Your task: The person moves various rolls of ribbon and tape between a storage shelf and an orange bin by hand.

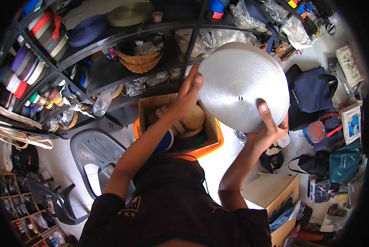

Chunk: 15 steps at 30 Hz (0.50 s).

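A large, tightly wound roll of pale silvery webbing (242, 82) is held up in front of me, its flat coiled face toward me and a small hole at its centre. My left hand (188, 94) grips its left edge, fingers hidden behind it. At the lower right, my right hand (270, 123) clasps the rim, thumb lying on the coiled face. Below the roll stands a cardboard box (148, 108) set in an orange crate (220, 142). Inside the box lie other rolls, among them a tan roll (192, 118) and a blue-edged roll (164, 142).
Black shelving (110, 39) ahead carries webbing rolls, bagged goods and a wicker basket (139, 61). A grey plastic chair (96, 148) stands at my left. Bags, including a navy bag (314, 88), lie along the right. A wooden cabinet (271, 191) is near my right elbow.
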Each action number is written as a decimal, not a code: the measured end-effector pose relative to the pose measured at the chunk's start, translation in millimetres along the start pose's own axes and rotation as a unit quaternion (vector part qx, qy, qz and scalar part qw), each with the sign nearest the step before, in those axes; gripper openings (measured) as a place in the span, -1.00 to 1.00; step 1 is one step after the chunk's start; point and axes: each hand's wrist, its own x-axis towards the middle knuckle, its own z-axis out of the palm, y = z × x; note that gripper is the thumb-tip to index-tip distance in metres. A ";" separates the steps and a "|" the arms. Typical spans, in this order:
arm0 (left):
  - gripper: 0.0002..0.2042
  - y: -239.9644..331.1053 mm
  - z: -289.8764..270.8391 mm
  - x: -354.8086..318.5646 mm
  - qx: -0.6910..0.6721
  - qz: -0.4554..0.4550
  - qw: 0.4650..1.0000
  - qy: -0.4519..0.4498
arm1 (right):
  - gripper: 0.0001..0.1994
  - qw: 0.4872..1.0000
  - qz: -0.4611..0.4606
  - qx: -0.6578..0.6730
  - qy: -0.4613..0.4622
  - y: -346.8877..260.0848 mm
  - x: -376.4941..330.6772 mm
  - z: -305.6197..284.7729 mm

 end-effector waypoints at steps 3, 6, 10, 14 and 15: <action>-0.54 14.2 10.1 10.6 -0.068 0.022 0.997 -0.012 | -0.54 0.996 0.021 0.058 0.063 10.4 -9.0 12.2; -0.56 10.5 11.1 8.6 -0.044 -0.034 0.998 0.040 | -0.48 0.989 0.042 0.086 0.111 22.3 -17.0 20.8; -0.36 10.5 25.4 -2.0 -0.136 -0.149 0.969 0.141 | -0.40 0.982 0.035 0.137 0.126 36.5 -32.0 30.8; -0.38 18.6 40.8 -7.7 -0.253 -0.186 0.929 0.196 | -0.31 0.987 -0.003 0.118 0.108 41.0 -49.6 42.4; -0.38 17.4 37.0 -5.6 -0.251 -0.192 0.925 0.211 | -0.28 0.989 -0.013 0.105 0.104 39.8 -56.8 46.4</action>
